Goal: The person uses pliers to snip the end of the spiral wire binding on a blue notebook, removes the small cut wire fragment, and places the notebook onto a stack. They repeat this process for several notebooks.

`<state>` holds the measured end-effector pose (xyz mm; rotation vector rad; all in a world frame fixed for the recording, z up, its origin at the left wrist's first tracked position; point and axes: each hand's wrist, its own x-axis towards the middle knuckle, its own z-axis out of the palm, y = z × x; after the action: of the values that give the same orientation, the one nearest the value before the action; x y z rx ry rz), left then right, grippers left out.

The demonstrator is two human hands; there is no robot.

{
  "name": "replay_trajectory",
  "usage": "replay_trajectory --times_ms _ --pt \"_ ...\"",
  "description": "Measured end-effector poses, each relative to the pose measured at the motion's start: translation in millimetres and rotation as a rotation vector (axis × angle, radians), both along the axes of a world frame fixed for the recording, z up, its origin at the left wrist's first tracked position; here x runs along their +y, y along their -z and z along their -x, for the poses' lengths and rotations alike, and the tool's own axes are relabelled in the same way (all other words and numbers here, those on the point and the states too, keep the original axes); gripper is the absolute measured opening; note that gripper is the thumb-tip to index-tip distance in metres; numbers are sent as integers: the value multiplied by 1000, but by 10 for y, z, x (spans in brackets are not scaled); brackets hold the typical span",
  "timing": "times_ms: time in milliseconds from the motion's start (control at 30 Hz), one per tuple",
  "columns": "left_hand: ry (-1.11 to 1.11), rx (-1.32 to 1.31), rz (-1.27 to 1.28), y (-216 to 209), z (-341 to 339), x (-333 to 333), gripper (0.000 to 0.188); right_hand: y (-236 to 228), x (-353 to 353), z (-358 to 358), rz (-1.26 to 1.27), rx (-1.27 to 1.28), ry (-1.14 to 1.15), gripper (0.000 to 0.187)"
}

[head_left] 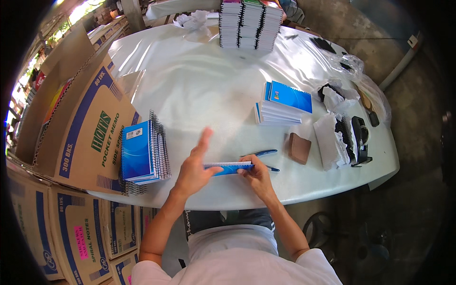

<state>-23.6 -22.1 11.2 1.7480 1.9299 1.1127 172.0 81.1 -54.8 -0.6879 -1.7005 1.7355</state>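
Close to the table's near edge, a small blue-covered notebook point(228, 169) is held almost edge-on, its white pages facing up. My right hand point(258, 178) pinches its right end between thumb and fingers. At the other end my left hand point(194, 167) has its fingers stretched out and somewhat blurred, with the thumb against the blue cover. Just beyond my right hand lies a tool with two blue handles point(266, 153), its working end hidden. Left of my hands stands a stack of blue spiral-bound notebooks point(137, 153), wire coils along its edges.
A pile of blue notebooks point(290, 97) lies beyond my right hand, near a brown block point(299, 148). Torn white paper wrapping point(330, 145) with black coils sits beside a black device point(362, 137). Tall notebook stacks point(249, 28) stand far back; an open carton point(90, 128) flanks the left.
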Motion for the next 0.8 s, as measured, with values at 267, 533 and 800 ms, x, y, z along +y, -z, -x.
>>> replay_trajectory --times_ms 267,533,800 --pt "-131 -74 -306 446 -175 -60 104 134 -136 49 -225 -72 30 33" --pt "147 561 106 164 -366 192 59 -556 567 -442 -890 -313 236 38" --pt "194 595 61 159 -406 290 50 -605 2590 -2048 -971 -1137 773 13"
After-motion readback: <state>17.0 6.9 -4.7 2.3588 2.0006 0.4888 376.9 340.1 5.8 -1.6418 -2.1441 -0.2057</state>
